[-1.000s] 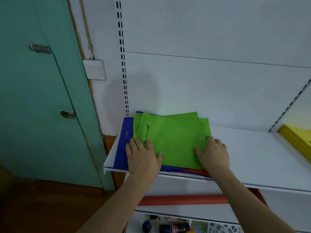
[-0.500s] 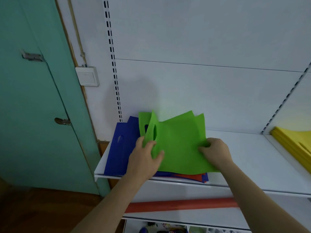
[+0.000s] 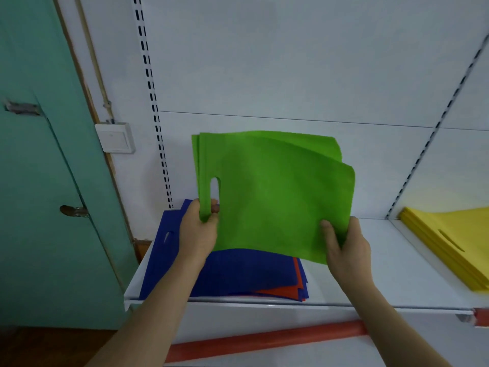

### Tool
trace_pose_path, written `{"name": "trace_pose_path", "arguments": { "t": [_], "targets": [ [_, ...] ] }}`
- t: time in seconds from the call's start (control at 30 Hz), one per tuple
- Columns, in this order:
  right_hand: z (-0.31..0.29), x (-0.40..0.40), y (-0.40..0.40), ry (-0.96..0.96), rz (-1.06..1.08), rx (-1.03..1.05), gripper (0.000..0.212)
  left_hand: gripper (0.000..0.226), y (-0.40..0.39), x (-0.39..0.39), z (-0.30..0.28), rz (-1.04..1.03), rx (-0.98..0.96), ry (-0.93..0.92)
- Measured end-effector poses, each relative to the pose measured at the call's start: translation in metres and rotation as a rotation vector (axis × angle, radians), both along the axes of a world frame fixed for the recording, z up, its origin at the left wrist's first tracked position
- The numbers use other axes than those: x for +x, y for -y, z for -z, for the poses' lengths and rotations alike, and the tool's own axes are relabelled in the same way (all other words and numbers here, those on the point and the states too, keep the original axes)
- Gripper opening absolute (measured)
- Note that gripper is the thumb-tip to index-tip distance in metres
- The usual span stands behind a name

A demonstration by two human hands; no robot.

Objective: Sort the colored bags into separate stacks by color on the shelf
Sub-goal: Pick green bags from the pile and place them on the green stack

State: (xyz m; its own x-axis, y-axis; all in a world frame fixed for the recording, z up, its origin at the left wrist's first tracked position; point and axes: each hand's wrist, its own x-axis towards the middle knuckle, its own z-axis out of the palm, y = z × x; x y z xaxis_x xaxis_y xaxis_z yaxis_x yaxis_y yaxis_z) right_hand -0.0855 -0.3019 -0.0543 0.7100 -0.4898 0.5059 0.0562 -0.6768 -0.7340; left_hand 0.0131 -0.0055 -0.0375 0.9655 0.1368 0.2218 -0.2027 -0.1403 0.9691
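Two or three green bags are held up together above the white shelf, standing nearly upright. My left hand grips their handle end by the cut-out, and my right hand pinches the lower right corner. Under them lies a pile of blue bags at the shelf's left end, with red bags showing at its front right edge. A yellow stack lies at the far right of the shelf.
The shelf's white back panel has slotted uprights. A teal door and a wall switch stand to the left. A red rail runs below the shelf edge. Bare shelf surface lies between the blue pile and the yellow stack.
Both hands have lifted the green bags off the blue pile, from flat to nearly upright. The blue pile is now uncovered.
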Motion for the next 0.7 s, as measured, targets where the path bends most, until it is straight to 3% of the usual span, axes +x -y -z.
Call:
{"name": "trace_pose_path", "arguments": {
  "t": [0.23, 0.43, 0.53, 0.7],
  "targets": [
    [0.016, -0.002, -0.005, -0.088, -0.062, 0.188, 0.01, 0.01, 0.004, -0.002, 0.015, 0.138, -0.06, -0.073],
    [0.007, -0.007, -0.001, -0.002, 0.139, 0.184, 0.015, 0.014, 0.01, 0.002, 0.016, 0.153, 0.005, -0.044],
    [0.002, -0.028, 0.009, 0.099, 0.236, 0.246, 0.034, 0.014, 0.026, 0.002, 0.015, 0.13, 0.031, 0.032],
    [0.001, -0.078, 0.048, 0.114, 0.322, 0.064, 0.02, 0.025, 0.081, -0.011, 0.02, 0.19, 0.036, 0.048]
  ]
}}
